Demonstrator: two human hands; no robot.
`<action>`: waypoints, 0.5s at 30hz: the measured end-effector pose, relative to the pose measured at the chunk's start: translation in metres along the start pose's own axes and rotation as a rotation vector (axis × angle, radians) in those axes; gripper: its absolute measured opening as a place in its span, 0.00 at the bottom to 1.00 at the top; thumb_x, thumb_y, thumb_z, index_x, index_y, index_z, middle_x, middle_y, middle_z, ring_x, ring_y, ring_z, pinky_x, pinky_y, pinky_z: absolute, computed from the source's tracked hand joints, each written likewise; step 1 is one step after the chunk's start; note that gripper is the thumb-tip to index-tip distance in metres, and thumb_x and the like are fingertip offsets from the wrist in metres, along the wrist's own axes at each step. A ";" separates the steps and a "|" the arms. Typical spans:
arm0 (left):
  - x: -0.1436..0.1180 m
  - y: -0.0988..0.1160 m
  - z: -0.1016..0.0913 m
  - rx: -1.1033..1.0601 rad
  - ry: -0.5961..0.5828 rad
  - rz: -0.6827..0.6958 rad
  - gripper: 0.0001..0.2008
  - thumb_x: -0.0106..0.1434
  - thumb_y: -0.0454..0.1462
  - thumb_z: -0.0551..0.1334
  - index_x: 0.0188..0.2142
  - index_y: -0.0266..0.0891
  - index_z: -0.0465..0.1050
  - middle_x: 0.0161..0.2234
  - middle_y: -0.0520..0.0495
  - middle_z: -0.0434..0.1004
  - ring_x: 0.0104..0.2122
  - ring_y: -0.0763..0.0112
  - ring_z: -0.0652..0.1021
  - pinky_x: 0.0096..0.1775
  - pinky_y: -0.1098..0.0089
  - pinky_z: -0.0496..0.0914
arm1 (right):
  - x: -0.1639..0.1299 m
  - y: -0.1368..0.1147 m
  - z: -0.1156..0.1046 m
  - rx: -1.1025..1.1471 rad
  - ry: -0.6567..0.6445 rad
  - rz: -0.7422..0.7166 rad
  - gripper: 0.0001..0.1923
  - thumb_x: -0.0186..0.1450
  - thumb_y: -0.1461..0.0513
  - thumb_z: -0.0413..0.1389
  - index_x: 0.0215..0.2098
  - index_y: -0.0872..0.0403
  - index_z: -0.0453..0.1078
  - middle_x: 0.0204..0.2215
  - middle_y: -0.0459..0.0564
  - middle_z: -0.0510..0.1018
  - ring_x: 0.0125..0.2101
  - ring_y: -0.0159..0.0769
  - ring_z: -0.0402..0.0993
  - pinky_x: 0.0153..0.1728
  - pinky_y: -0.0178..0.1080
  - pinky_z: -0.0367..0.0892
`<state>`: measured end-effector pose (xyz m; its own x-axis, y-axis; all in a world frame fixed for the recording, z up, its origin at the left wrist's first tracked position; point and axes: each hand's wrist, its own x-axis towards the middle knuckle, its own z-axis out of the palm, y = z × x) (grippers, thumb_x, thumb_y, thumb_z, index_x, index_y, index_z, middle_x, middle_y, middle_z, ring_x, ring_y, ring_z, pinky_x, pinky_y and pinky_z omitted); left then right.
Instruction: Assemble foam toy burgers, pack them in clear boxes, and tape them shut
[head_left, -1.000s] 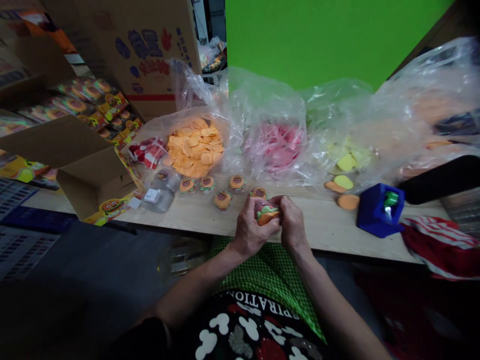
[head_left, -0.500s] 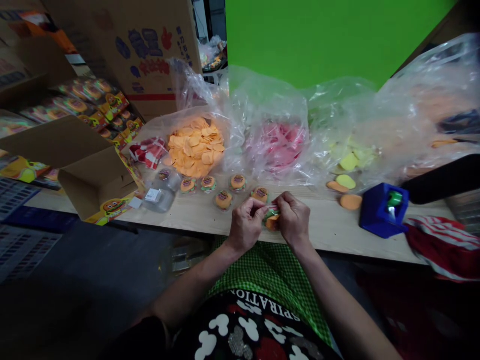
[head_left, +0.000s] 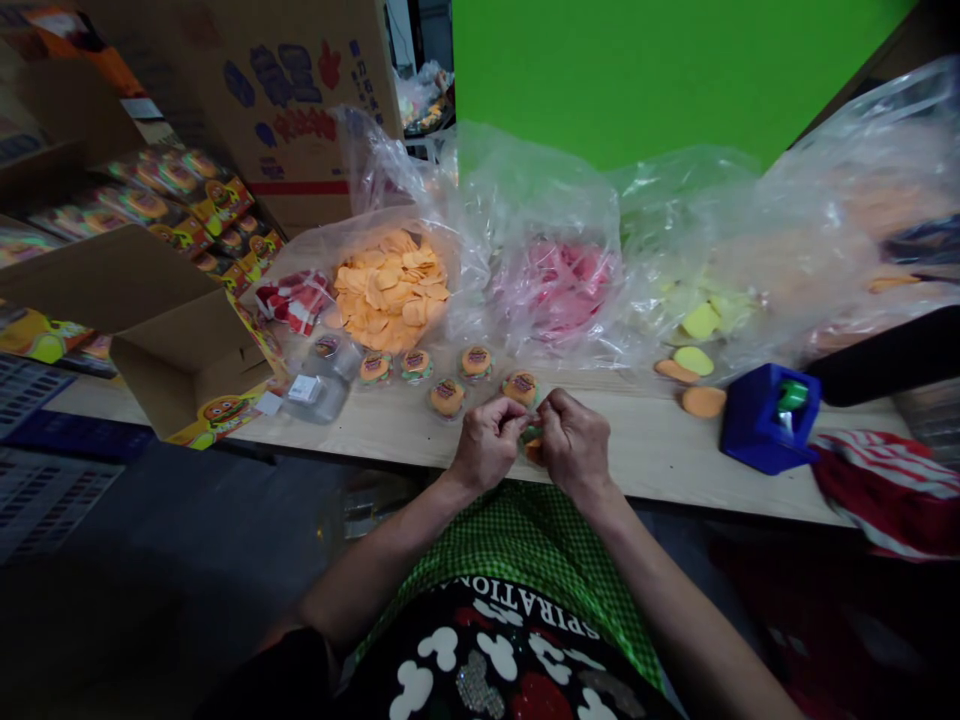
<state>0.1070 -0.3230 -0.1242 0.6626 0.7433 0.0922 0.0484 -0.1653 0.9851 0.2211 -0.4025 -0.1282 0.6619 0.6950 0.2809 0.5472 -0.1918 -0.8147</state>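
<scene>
Both hands, left hand [head_left: 486, 444] and right hand [head_left: 576, 446], knuckles up, pinch burger toy [head_left: 532, 444].

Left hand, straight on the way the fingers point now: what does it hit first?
The left hand points right, into the small toy burger it already pinches, with the right hand directly behind. Depth is unclear, but nothing else sits between.

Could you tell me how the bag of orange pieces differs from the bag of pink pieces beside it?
The bag of orange pieces lies open, its flat round pieces plain to see; the bag of pink pieces is veiled by crumpled film, its shapes blurred. The orange bag lies further left, the pink bag straight beyond both hands. Both are clear plastic on the table.
</scene>
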 end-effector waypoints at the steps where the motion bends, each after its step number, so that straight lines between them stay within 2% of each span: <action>1: 0.001 -0.001 0.000 -0.050 -0.013 -0.033 0.07 0.60 0.37 0.62 0.29 0.35 0.75 0.28 0.49 0.76 0.30 0.72 0.73 0.34 0.73 0.66 | 0.000 0.003 0.002 0.052 -0.028 0.044 0.14 0.63 0.55 0.49 0.21 0.51 0.62 0.18 0.45 0.67 0.22 0.34 0.62 0.26 0.38 0.54; 4: 0.001 -0.004 0.003 -0.295 -0.002 -0.158 0.12 0.57 0.43 0.66 0.34 0.34 0.77 0.27 0.50 0.75 0.27 0.74 0.71 0.32 0.73 0.66 | 0.006 0.015 0.007 0.383 -0.070 0.285 0.13 0.57 0.55 0.54 0.19 0.51 0.61 0.16 0.42 0.63 0.19 0.31 0.57 0.22 0.36 0.53; 7: -0.009 -0.008 0.009 -0.428 0.089 -0.228 0.18 0.52 0.45 0.71 0.37 0.35 0.75 0.28 0.53 0.73 0.26 0.77 0.69 0.31 0.73 0.65 | 0.013 0.025 0.011 0.671 0.023 0.483 0.13 0.51 0.57 0.56 0.16 0.51 0.58 0.15 0.40 0.58 0.17 0.28 0.53 0.18 0.34 0.51; 9: -0.018 -0.011 0.013 -0.380 0.110 -0.243 0.18 0.49 0.43 0.74 0.34 0.35 0.73 0.28 0.53 0.72 0.26 0.78 0.68 0.31 0.74 0.65 | 0.017 0.028 0.014 0.716 0.086 0.515 0.12 0.49 0.58 0.56 0.16 0.51 0.57 0.15 0.39 0.57 0.16 0.28 0.53 0.17 0.34 0.51; 15: -0.030 -0.015 0.019 -0.235 0.211 -0.186 0.11 0.56 0.41 0.68 0.31 0.36 0.72 0.24 0.53 0.71 0.24 0.76 0.70 0.30 0.73 0.65 | 0.021 0.025 0.021 0.723 0.201 0.493 0.10 0.48 0.59 0.56 0.15 0.52 0.59 0.15 0.40 0.58 0.17 0.28 0.53 0.17 0.34 0.49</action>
<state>0.1010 -0.3552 -0.1444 0.4886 0.8681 -0.0879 -0.0358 0.1206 0.9920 0.2379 -0.3785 -0.1532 0.8505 0.5020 -0.1570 -0.2340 0.0938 -0.9677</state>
